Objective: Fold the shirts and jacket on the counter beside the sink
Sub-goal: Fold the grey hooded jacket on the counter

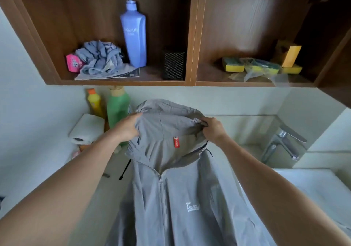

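Holding jacket [176, 188] up by hood, L hand [127, 127] + R hand [213, 130] both gripped fabric; next prob lay flat on bench [112, 171].

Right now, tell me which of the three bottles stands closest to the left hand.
The green bottle on the counter, just behind the left hand. The yellow bottle stands further left, and the blue pump bottle sits up on the shelf.

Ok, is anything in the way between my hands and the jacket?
Nothing visible. The left hand and right hand both grip the jacket by its hood.
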Motion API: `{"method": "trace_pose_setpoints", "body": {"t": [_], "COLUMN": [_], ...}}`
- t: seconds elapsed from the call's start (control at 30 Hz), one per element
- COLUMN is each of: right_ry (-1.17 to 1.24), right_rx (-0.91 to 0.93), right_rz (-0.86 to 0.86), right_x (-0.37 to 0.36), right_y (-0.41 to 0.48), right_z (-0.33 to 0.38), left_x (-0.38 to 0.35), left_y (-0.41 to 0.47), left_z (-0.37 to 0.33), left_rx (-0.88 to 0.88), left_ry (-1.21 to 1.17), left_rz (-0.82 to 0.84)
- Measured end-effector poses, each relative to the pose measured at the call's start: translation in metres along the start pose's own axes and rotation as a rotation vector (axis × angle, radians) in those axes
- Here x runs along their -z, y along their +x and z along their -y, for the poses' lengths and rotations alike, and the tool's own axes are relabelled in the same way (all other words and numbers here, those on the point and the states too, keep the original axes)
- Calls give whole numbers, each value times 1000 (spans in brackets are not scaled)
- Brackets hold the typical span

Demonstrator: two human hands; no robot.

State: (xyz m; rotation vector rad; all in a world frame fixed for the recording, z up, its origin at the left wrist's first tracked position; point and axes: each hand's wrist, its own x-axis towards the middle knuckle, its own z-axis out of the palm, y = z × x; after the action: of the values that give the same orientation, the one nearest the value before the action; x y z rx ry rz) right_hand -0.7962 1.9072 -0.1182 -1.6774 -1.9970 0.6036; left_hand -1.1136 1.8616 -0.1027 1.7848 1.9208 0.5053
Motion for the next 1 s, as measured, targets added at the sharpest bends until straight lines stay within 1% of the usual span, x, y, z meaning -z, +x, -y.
{"method": "trace_pose_setpoints", "body": {"t": [0.17,0.27,0.33,0.4,0.47,0.5,0.57,0.63,0.73,0.77,0.83,0.87,0.9,0.93,1.0], "right_ry": [18,43,95,133,158,207,427,645,717,736,825,872,908,926,906], "right_rx": [-26,13,46,66,96,89,3,-94,-165,-190,-239,-260,-266,-252,-208], "right_rz": [-93,-215,-278,-289,-252,-218,-171,-202,-285,-278,-195,-141,-96,-70,-74], "right_x": [0,9,13,10,4,1,-5,-12,-25,-28,-34,-35,-35,-34,-28], "right_y": [64,97,113,121,123,122,120,120,130,133,137,139,139,139,137], "right_z": [9,18,21,20,11,3,-13,-28,-47,-50,-54,-55,-56,-55,-50], "left_x": [9,19,22,19,12,7,-2,-14,-30,-33,-38,-39,-38,-36,-30], "left_y": [65,107,131,147,154,154,151,151,159,161,164,163,161,155,143], "left_z": [-3,-13,-19,-19,-14,-10,1,19,33,34,36,38,38,37,30], "left_rx": [-85,-82,-48,16,34,12,-12,23,81,103,115,100,81,49,-14], "left_ry": [33,35,30,-55,-271,-395,-594,-686,-789,-869,-1015,-1026,-972,-892,-782], "left_rz": [-138,-247,-279,-251,-243,-247,-245,-242,-221,-188,-67,-4,39,57,46]}}
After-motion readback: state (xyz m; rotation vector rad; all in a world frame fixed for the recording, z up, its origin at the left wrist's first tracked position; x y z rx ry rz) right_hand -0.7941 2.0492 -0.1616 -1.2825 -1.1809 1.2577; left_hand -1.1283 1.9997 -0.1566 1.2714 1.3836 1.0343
